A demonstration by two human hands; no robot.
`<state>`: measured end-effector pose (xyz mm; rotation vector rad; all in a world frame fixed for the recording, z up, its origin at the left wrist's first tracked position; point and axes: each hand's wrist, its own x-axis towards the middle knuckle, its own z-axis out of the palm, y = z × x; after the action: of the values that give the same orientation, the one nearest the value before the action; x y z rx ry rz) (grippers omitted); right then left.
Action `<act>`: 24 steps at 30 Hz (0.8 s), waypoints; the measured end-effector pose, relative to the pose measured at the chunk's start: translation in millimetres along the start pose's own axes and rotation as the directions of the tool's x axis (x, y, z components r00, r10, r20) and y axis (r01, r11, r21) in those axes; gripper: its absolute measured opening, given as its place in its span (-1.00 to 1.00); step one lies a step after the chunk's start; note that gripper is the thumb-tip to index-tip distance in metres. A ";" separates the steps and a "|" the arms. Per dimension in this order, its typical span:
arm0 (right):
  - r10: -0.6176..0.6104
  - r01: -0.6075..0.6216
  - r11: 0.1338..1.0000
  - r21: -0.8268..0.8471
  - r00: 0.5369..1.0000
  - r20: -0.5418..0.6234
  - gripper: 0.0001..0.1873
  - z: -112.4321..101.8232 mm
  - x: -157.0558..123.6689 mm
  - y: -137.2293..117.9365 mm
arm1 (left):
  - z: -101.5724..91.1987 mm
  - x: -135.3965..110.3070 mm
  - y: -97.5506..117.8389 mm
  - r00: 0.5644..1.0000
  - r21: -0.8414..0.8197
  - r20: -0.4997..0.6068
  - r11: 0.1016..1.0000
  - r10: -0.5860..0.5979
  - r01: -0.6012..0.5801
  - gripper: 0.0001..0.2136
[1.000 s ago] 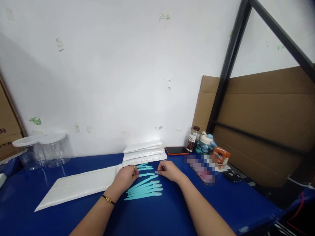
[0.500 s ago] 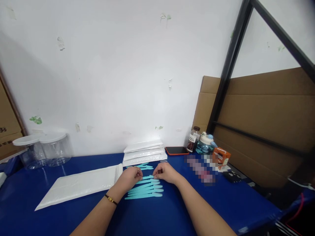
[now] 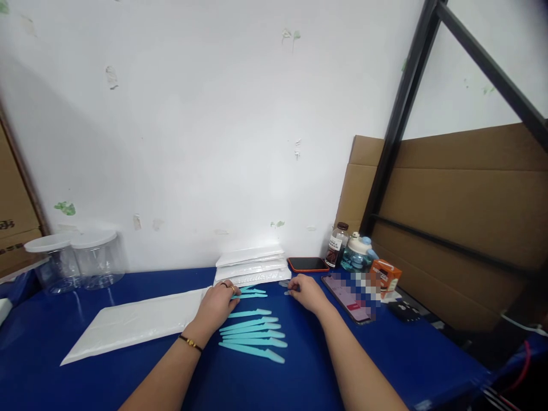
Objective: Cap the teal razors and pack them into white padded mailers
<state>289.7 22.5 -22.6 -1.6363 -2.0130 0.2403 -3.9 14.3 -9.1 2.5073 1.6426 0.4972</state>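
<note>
And the left hand has slid up the table to the far razors, the right swinging outward, while the nearer row has spread apart! Slim turquoise things, these, flat on the table between the hands; most of the near row wear pale, see-through tips at their right ends. The left fingers curl over the far few; whether they grip, I can't tell. The right fingers are pinched on a small clear cap, another just beyond. Over at far left, two see-through jars under white lids. Across at right, a brown-capped bottle, dark inside behind its label, beside a teal jug and an orange box.
</note>
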 end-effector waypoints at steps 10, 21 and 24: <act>-0.126 0.017 0.908 0.418 0.964 0.235 -0.85 14.9 -3.3 -21.2 | 0.9 -1.2 4.2 0.998 -0.097 0.040 0.994 -0.053 0.056 -0.91; -0.137 0.034 0.919 0.393 0.961 0.238 -0.82 17.1 -7.6 -28.6 | -2.4 -2.9 7.0 0.997 -0.072 0.057 0.996 -0.054 0.058 -0.90; -0.141 0.042 0.925 0.377 0.961 0.237 -0.89 16.7 -8.2 -28.9 | -3.2 -3.1 2.1 0.997 -0.084 0.066 0.995 -0.051 0.056 -0.92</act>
<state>257.6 10.6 -25.9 -1.3219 -2.0696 0.7870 -4.2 10.3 -6.2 2.3864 1.6250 0.4666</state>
